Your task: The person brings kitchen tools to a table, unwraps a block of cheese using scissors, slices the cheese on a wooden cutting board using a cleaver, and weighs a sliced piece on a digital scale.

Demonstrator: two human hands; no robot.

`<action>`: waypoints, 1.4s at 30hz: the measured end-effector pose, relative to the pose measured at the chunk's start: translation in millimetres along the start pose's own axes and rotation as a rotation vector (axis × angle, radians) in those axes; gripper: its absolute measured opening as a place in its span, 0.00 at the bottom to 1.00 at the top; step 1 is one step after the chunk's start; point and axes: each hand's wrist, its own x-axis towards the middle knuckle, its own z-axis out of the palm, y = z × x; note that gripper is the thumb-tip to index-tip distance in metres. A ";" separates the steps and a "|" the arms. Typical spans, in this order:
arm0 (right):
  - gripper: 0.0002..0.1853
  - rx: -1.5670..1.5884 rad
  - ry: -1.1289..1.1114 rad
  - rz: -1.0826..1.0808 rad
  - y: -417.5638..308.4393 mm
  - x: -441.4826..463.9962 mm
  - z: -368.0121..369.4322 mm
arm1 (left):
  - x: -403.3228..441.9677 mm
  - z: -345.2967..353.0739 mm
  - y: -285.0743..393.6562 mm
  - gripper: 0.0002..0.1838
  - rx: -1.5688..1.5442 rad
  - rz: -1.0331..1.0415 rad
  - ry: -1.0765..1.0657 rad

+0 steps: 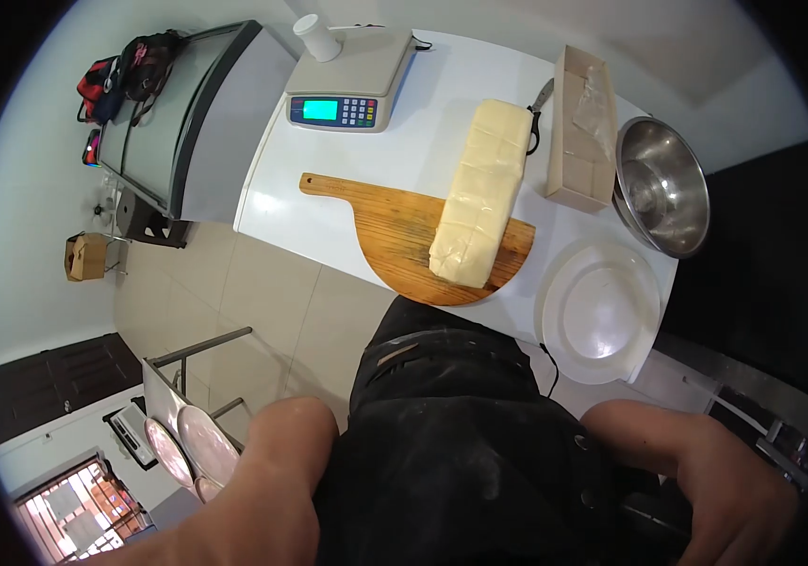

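Both my arms are bent at my sides. My left arm shows at the lower left and my right arm at the lower right, but neither hand can be made out. Dark clothing (pixel 423 424) with a whitish smudge covers my front. Before me, a long pale yellow block of butter or similar fat (pixel 481 193) lies partly on a round wooden board (pixel 390 231) with a handle. The block's far end reaches past the board onto the white table (pixel 267 203). No hand touches the block or the board.
A digital scale (pixel 357 75) bears a white cup (pixel 316 38). Right of the block are a knife (pixel 543 96), an open cardboard box (pixel 578 179) with clear plastic, a steel bowl (pixel 663 189) and white plates (pixel 600 307). Round trays (pixel 206 443) stand at lower left.
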 end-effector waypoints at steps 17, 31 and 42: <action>0.13 -0.090 -0.050 -0.055 41.5 33.9 -14.3 | -19.7 -27.6 48.1 0.13 0.472 0.316 0.134; 0.12 0.100 -0.090 0.322 121.8 119.6 -67.6 | -28.7 -109.6 153.3 0.17 0.755 0.516 0.282; 0.10 -0.350 0.339 -0.374 164.5 110.3 -92.5 | 65.2 -380.7 148.4 0.34 1.858 0.134 0.567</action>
